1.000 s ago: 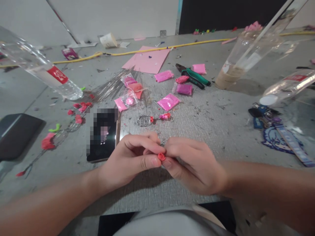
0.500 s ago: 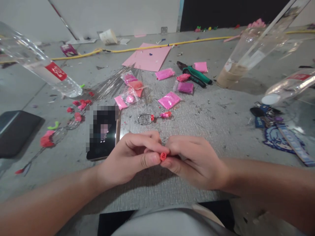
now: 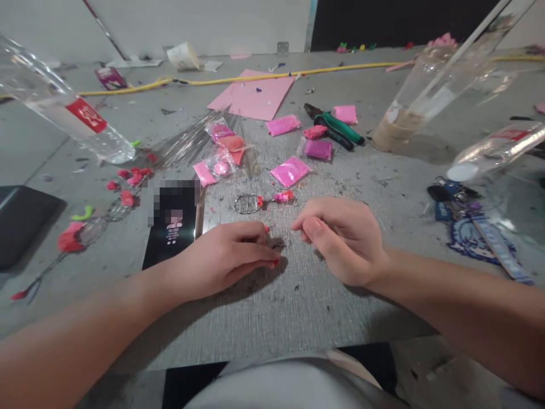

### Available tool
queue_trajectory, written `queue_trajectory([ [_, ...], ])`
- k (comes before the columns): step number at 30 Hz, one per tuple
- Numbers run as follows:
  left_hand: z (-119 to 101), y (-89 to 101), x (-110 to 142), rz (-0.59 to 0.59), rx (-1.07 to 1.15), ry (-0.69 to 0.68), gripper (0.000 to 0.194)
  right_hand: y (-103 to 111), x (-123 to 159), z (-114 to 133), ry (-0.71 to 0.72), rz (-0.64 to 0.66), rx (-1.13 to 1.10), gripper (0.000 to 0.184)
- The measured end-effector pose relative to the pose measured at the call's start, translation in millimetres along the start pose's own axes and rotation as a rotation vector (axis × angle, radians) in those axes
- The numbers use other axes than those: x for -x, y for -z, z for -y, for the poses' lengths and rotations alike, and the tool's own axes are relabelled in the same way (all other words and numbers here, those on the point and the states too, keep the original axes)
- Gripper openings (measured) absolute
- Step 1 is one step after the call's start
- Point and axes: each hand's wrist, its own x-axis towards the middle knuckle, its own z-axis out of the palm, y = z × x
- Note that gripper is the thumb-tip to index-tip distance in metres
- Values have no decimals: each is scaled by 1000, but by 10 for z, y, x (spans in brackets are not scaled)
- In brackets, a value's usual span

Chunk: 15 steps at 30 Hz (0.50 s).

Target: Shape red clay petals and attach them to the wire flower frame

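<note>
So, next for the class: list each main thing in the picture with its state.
Left hand: palm down at the table, fingers bent
Small red piece: partly hidden by the left hand
Right hand: loosely curled, nothing visible in it
Phone: screen lit, partly covered by the left arm
Pliers: lying flat
Paper cup: tipped on its side
Plastic cup: upright, straw in it
Left bottle: standing
Right bottle: lying, capped
Pink sheet: lying flat
</note>
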Motion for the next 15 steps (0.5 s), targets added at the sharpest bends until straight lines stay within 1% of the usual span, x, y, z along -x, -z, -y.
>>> queue_trajectory([
  [3, 2, -16, -2, 33, -44, 45, 22, -7, 1, -15, -9, 5, 26, 35],
  [6, 25, 9, -19, 62, -81, 68, 23, -10, 0, -8, -6, 21, 45, 37],
  [11, 68, 51, -27, 69, -162, 74, 25, -22, -1, -4, 41, 20, 63, 34],
  [15, 75, 79, -21, 96, -177, 51, 25, -15, 2, -15, 61, 30, 75, 34],
])
